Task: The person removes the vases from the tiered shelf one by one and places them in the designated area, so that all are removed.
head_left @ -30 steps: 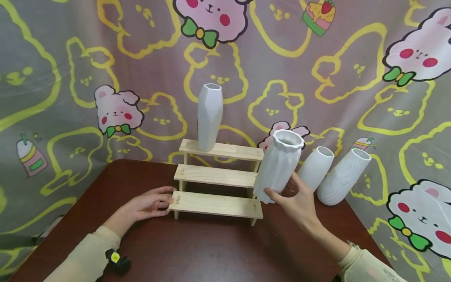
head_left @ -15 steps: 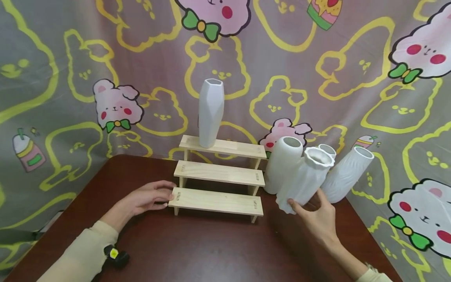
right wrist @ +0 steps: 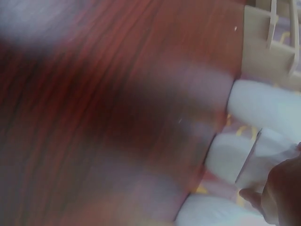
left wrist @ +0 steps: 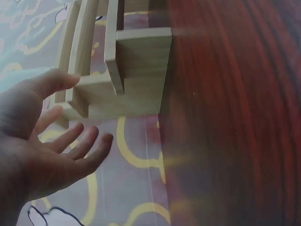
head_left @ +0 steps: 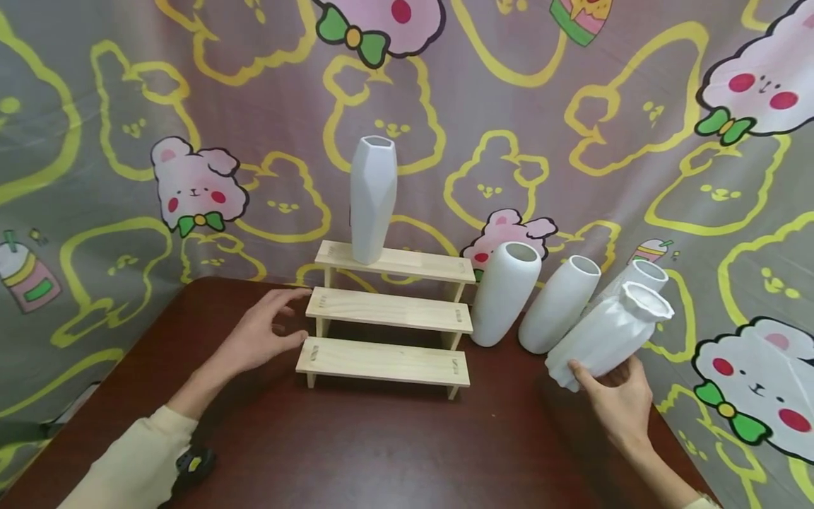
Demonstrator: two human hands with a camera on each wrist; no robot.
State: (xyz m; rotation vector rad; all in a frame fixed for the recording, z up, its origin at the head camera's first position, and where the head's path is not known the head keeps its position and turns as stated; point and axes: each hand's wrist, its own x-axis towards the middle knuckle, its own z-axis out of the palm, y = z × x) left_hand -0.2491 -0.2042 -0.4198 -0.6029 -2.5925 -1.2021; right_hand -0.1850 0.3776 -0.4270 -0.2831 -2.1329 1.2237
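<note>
My right hand (head_left: 620, 406) grips a white fluted vase (head_left: 607, 336) with a scalloped rim low on its body. The vase leans to the right and partly covers a textured white vase (head_left: 647, 271) behind it. At the left end of a three-tier wooden stand (head_left: 388, 311), my left hand (head_left: 254, 339) is spread, fingertips by the middle tier and thumb by the bottom one. The left wrist view shows its loosely bent fingers (left wrist: 96, 150) beside the stand's end. A white faceted vase (head_left: 374, 201) stands upright on the top tier, left of centre.
Two smooth white vases, a wider one (head_left: 505, 297) and a slimmer one (head_left: 559, 307), stand on the dark red-brown table (head_left: 381, 452) right of the stand. A cartoon-printed curtain (head_left: 267, 92) hangs close behind and along the sides.
My right hand has carried the fluted vase rightward from the stand's right end to in front of the rightmost vase, tilting it more. My left hand has shifted up from the bottom tier's end.
</note>
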